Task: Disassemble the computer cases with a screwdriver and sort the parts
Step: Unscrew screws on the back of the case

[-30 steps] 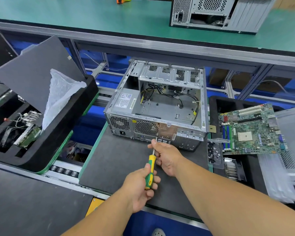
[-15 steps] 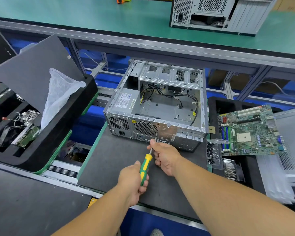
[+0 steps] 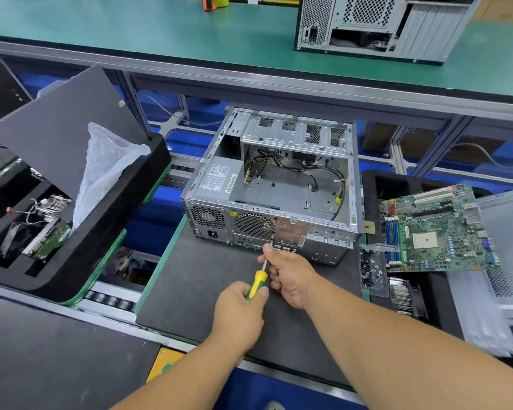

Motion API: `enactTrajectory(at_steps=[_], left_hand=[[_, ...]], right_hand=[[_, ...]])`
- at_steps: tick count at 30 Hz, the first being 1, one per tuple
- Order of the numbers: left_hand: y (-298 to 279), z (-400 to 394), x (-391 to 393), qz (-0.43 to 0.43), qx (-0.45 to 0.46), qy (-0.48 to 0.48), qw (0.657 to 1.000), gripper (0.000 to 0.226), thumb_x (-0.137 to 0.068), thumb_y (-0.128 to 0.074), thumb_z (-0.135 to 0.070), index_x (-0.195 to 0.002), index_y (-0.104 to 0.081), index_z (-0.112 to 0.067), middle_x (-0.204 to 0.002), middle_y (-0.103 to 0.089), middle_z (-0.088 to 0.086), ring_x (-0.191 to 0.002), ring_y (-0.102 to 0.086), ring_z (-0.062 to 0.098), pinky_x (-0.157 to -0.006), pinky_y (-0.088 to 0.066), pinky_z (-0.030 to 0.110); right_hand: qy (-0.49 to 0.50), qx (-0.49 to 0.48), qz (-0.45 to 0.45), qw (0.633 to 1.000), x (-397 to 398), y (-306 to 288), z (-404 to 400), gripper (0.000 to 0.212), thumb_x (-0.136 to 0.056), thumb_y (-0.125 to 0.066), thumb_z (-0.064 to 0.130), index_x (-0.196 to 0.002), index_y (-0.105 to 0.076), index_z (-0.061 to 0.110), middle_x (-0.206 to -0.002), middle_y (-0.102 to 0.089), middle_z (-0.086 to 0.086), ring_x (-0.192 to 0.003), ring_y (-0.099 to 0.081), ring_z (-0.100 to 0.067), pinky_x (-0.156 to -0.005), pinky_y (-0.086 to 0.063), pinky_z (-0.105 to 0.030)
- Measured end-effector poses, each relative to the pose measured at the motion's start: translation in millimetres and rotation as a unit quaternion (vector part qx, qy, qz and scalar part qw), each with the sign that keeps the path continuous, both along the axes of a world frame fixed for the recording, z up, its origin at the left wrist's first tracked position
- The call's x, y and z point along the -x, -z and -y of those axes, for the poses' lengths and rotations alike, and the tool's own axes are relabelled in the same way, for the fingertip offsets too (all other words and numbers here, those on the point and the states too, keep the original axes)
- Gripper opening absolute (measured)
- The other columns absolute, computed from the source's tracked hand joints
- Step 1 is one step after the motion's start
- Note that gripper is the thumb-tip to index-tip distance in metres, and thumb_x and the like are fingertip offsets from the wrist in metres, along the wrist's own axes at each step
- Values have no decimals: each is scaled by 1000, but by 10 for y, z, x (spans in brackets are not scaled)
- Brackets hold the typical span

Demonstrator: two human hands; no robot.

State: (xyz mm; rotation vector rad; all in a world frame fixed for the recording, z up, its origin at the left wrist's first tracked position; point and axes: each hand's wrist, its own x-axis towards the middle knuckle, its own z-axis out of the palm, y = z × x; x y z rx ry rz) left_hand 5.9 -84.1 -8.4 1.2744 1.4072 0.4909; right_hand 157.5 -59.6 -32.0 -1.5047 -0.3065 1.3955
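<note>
Screwdriver tip was on the rear panel, and a slip looked like the danger.

The left hand [image 3: 240,306] gripped the green-and-yellow screwdriver [image 3: 258,284] by its handle; the right hand [image 3: 288,275] pinched the shaft just ahead, steering the tip against the open computer case [image 3: 274,184] directly beyond both hands. With the shaft angled, the tip might have jumped out, chewing the screw or jabbing those guiding fingers. A freed screw could have dropped onto the counter [image 3: 202,294].
</note>
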Motion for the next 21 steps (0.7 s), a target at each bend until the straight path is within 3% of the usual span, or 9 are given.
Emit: enactTrajectory(at_steps=[1, 3, 5, 7, 10, 13, 17, 21], left_hand=[[-27, -2, -23, 70, 82, -28, 994, 25, -100, -66, -30, -90, -63, -7, -64, -64, 4, -50, -54, 15, -42, -42, 33], [-107, -3, -52, 189, 254, -68, 946, 26, -103, -63, -30, -100, -67, -5, -66, -63, 5, -50, -52, 13, -42, -38, 25], [-146, 12, -54, 236, 329, -68, 912, 31, -104, -61, -35, -107, -68, -5, -70, -64, 7, -54, -53, 14, -44, -39, 22], [-130, 22, -59, 191, 292, -34, 937, 35, -106, -56, -37, -108, -67, -4, -74, -65, 8, -55, -53, 14, -45, -40, 24], [-84, 39, -43, 41, 102, 3, 994, 27, -99, -68, -33, -103, -62, -7, -75, -62, 8, -51, -53, 14, -44, -46, 28], [-45, 20, -12, -2, 23, -52, 998, 37, -89, -80, -28, -96, -53, -4, -60, -60, 8, -42, -54, 15, -39, -46, 25], [-14, 6, -5, 72, 115, -79, 988, 30, -98, -71, -31, -96, -56, -5, -68, -64, 8, -51, -60, 14, -43, -45, 25], [-41, 37, -15, 202, 305, -88, 927, 36, -102, -62, -43, -107, -63, -8, -75, -68, 9, -55, -60, 15, -43, -40, 24]], right_hand=[[-1, -7, -7, 1000, -8, 4, 5, 35, -95, -69, 43, -87, -75, 10, -57, -29, 3, -50, -25, -10, -47, -24, -24], [-5, -18, -22, 1000, -21, 9, 20, 33, -96, -68, 41, -89, -77, 10, -59, -29, 2, -52, -24, -11, -47, -24, -25], [-7, -19, -29, 999, -24, 13, 19, 33, -96, -69, 41, -87, -78, 11, -58, -30, 2, -51, -25, -12, -47, -25, -25], [-6, -15, -22, 1000, -24, 8, 16, 34, -97, -68, 41, -87, -77, 10, -57, -30, 2, -50, -25, -11, -47, -25, -25], [-14, -9, -3, 1000, -7, -10, 3, 34, -99, -65, 41, -88, -75, 10, -56, -28, 2, -50, -23, -11, -49, -24, -26], [-18, -5, 0, 1000, -6, -14, 6, 36, -100, -63, 43, -89, -76, 11, -56, -28, 2, -50, -23, -11, -49, -23, -26], [-16, -21, -19, 999, -31, 22, 24, 33, -99, -64, 39, -90, -77, 10, -58, -26, 0, -52, -21, -12, -52, -19, -27], [-16, -36, -25, 999, -39, 54, 36, 32, -98, -66, 38, -93, -77, 9, -59, -26, 0, -53, -21, -12, -50, -20, -26]])
